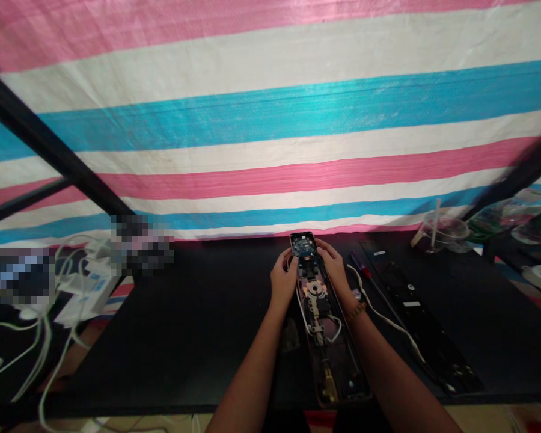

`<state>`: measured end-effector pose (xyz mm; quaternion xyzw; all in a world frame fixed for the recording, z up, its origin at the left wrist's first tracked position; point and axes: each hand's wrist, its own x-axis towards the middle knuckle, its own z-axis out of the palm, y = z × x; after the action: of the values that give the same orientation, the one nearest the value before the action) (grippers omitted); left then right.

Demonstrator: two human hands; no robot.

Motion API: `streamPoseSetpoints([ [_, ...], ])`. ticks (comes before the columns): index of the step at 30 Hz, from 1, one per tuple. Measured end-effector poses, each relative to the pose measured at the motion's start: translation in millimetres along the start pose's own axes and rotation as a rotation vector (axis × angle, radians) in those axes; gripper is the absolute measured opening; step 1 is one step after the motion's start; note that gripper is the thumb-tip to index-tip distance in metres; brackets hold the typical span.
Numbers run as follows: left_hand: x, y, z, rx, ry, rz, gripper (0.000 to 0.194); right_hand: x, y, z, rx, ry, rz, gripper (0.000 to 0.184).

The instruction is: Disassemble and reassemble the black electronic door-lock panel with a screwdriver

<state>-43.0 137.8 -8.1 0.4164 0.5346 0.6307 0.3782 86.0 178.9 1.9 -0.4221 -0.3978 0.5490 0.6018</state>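
Head view: both hands, left (283,278), right (334,269), grip circuit board (303,244); table (198,313) edges distant.

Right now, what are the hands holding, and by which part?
Both hands grip the far end of the long opened device: left hand and right hand on opposite sides of the blue circuit board.
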Motion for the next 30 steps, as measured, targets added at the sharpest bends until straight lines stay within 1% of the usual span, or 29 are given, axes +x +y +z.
streamPoseSetpoints([
  [8,-1.1,4.1,0.4,-0.004,0.002,-0.007,0.029,0.0,0.0,-0.5,-0.01,-0.002,0.0,0.035],
  [16,-1.0,1.6,-0.3,-0.01,-0.002,-0.001,0.029,0.0,0.7,-0.9,-0.018,-0.001,-0.012,0.035],
  [24,-0.6,5.0,0.2,-0.016,0.0,-0.018,0.028,-1.5,-1.2,-0.1,-0.009,-0.007,-0.004,0.036],
  [30,-0.6,4.0,0.0,-0.006,0.01,-0.011,0.028,1.4,2.8,-1.8,-0.011,-0.005,-0.001,0.035],
])
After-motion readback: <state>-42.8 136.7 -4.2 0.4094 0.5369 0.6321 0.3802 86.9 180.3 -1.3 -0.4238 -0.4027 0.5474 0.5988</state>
